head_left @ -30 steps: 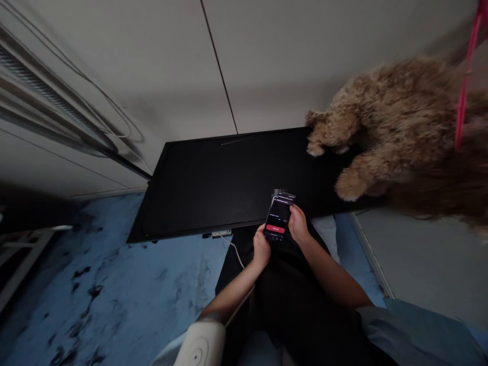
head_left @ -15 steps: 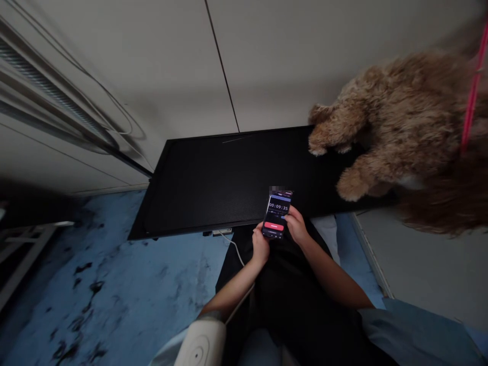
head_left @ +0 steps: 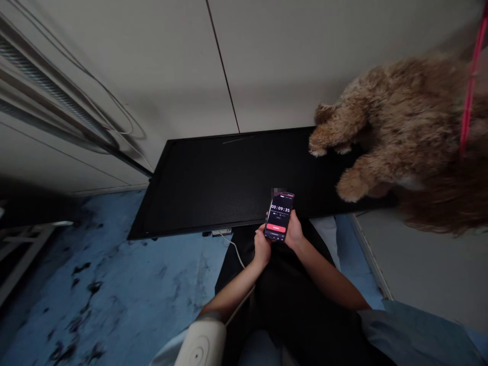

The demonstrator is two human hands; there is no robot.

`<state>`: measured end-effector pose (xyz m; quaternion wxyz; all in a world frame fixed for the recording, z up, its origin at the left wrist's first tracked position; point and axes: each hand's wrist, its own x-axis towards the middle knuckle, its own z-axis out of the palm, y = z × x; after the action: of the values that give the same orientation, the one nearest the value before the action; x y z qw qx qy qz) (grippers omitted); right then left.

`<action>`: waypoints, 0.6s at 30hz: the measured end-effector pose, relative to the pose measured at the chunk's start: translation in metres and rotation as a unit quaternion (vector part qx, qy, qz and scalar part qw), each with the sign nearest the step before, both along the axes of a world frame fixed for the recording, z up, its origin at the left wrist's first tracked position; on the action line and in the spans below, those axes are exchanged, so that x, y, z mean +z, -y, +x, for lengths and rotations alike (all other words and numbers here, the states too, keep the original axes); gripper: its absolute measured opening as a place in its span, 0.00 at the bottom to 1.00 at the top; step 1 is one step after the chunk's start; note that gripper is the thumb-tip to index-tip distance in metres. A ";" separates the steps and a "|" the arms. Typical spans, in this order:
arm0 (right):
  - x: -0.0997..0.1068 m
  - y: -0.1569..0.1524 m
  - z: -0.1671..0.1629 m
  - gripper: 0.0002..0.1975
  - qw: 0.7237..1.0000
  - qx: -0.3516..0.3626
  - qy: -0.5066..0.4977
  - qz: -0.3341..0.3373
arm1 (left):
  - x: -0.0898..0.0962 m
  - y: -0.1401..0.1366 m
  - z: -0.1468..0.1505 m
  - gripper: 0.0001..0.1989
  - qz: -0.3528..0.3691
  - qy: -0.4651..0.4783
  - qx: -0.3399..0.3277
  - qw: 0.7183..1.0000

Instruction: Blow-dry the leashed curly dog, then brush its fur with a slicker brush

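A black smartphone [head_left: 279, 215] with a lit screen showing a timer and a red button sits upright between both my hands, over the front edge of a black table [head_left: 213, 178]. My left hand [head_left: 262, 248] grips its lower left side. My right hand [head_left: 294, 235] cups its right side and back. A curly brown dog [head_left: 396, 127] stands at the table's right end with its front paws on the black surface, about a hand's length from the phone.
A pink leash [head_left: 469, 86] hangs by the dog. A white cable [head_left: 236, 251] runs from the table edge past my left wrist. A white rounded device [head_left: 202, 343] sits at the bottom. Dark hair clumps litter the blue floor [head_left: 114, 295]. White wall panels stand behind.
My right thumb has come off the screen and my right hand now cups the phone's side. The screen shows the timer instead of the earlier darker view. The dog has barely shifted.
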<state>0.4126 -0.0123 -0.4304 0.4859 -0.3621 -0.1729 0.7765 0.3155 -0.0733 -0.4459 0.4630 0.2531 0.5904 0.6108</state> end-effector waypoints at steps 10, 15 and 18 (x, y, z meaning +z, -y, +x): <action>0.007 0.004 0.003 0.44 0.998 0.057 -0.017 -0.012 | 0.016 -0.001 0.002 0.32 -0.028 -0.005 -0.015 0.999; 0.007 0.004 0.004 0.44 0.998 0.051 -0.024 -0.022 | 0.017 -0.001 0.002 0.31 -0.047 0.010 -0.021 0.999; 0.009 0.005 0.004 0.45 0.998 0.046 -0.014 -0.032 | 0.018 -0.001 0.002 0.30 -0.053 0.037 -0.031 0.997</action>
<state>0.4162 -0.0171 -0.4218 0.4399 -0.3584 -0.1573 0.8083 0.3179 -0.0718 -0.4277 0.5159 0.2236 0.5965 0.5728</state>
